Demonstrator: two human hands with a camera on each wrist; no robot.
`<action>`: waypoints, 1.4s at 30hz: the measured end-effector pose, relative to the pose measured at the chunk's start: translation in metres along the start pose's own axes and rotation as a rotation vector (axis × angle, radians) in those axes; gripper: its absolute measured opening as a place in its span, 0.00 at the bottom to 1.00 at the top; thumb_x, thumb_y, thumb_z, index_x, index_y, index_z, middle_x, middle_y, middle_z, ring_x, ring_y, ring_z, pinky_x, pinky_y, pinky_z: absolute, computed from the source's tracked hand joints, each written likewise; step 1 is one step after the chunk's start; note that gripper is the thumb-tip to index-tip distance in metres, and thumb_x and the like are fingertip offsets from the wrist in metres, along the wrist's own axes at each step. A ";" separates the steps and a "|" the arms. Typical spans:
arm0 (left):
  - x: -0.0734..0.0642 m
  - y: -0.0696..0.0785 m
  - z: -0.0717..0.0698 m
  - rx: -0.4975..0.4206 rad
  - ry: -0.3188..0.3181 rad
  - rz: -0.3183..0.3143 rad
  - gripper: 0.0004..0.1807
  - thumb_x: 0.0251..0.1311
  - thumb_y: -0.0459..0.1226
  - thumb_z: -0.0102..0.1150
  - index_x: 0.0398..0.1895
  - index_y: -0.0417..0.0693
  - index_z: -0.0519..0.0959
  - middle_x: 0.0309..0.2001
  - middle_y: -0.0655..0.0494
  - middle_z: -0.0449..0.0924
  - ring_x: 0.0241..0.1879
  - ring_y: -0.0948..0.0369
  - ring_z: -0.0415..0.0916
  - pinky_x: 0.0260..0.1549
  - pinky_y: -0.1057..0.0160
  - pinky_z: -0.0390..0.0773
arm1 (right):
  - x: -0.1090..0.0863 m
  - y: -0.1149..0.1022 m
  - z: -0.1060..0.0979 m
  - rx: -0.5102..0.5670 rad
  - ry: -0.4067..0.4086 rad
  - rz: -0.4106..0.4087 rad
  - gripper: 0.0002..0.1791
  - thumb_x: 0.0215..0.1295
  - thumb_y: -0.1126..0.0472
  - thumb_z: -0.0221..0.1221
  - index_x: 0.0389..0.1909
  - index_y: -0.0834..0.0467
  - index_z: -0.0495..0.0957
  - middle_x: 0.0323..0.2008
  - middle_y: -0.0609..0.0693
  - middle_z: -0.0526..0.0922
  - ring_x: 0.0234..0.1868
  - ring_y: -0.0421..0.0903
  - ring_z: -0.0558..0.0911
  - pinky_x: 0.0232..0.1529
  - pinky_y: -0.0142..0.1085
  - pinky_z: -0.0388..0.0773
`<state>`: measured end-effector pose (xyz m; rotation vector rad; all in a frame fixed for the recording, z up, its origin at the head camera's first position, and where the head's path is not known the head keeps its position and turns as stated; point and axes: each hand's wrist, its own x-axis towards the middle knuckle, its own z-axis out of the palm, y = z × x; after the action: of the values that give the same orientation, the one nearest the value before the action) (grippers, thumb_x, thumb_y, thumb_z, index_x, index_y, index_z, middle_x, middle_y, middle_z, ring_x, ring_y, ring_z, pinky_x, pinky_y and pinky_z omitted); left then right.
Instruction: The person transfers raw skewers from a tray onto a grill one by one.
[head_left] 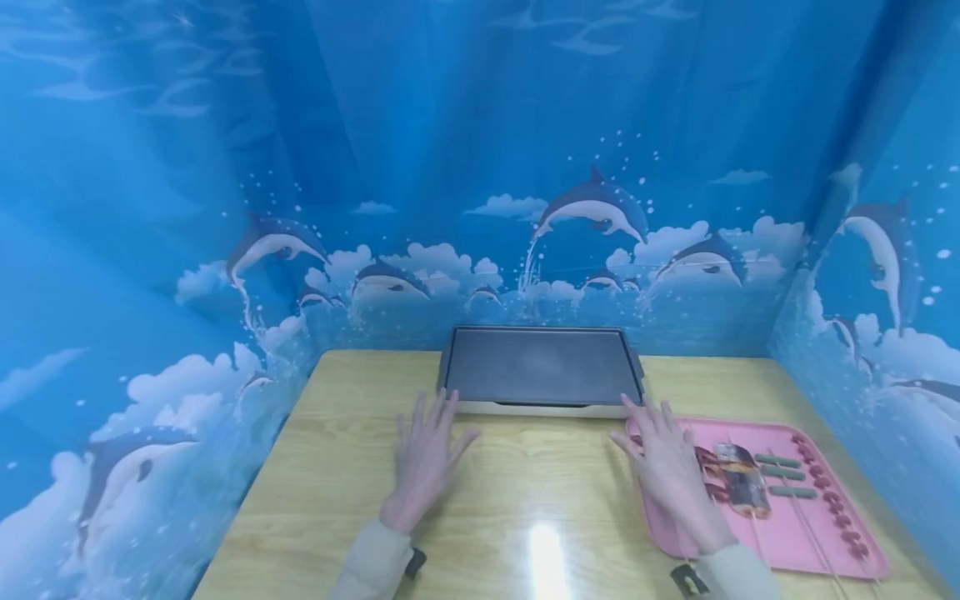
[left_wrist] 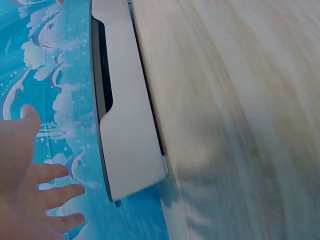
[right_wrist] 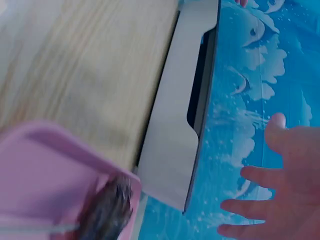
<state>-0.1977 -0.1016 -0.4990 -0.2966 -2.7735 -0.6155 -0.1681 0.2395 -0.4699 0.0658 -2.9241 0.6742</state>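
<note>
A flat black electric griddle point(head_left: 543, 367) with a pale front panel stands against the back of the table. My left hand point(head_left: 427, 454), fingers spread and empty, hovers before its left front corner. Spread the same way, my right hand point(head_left: 667, 458) is near the right front corner and overlaps the left part of a pink tray point(head_left: 787, 550) in the head view. Skewered food lies on that tray: green sticks point(head_left: 783, 475), a brown flat piece point(head_left: 746, 483) and a row of dark red pieces point(head_left: 828, 500). More dark red pieces are partly hidden behind the right hand.
The light wooden table point(head_left: 315, 500) carries the griddle and tray. Blue curtains point(head_left: 450, 125) printed with dolphins hang close behind the griddle and along both sides. Several skewer sticks point(head_left: 817, 542) reach over the tray's front edge.
</note>
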 end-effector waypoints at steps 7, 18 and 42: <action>0.015 0.023 0.001 -0.052 0.075 0.077 0.29 0.73 0.50 0.55 0.69 0.44 0.72 0.66 0.44 0.76 0.70 0.42 0.66 0.70 0.35 0.60 | 0.000 0.016 -0.025 -0.014 0.154 -0.015 0.26 0.80 0.51 0.49 0.70 0.63 0.68 0.67 0.72 0.69 0.64 0.74 0.69 0.60 0.71 0.68; 0.027 0.078 0.019 -0.042 -0.027 0.175 0.30 0.75 0.52 0.49 0.72 0.44 0.68 0.70 0.46 0.71 0.73 0.44 0.62 0.70 0.35 0.61 | -0.001 0.083 -0.065 -0.031 0.169 0.087 0.31 0.82 0.48 0.43 0.72 0.67 0.63 0.65 0.77 0.67 0.57 0.80 0.69 0.52 0.74 0.67; -0.001 0.162 0.088 0.159 -0.351 0.371 0.40 0.70 0.64 0.45 0.78 0.55 0.61 0.78 0.58 0.58 0.80 0.50 0.47 0.73 0.38 0.57 | -0.032 0.227 -0.084 -0.059 -0.242 0.241 0.46 0.82 0.40 0.33 0.70 0.82 0.43 0.61 0.89 0.52 0.57 0.88 0.60 0.52 0.78 0.63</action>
<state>-0.1750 0.0810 -0.5137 -0.9348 -2.9499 -0.2687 -0.1422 0.4803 -0.4984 -0.2309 -3.2168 0.6525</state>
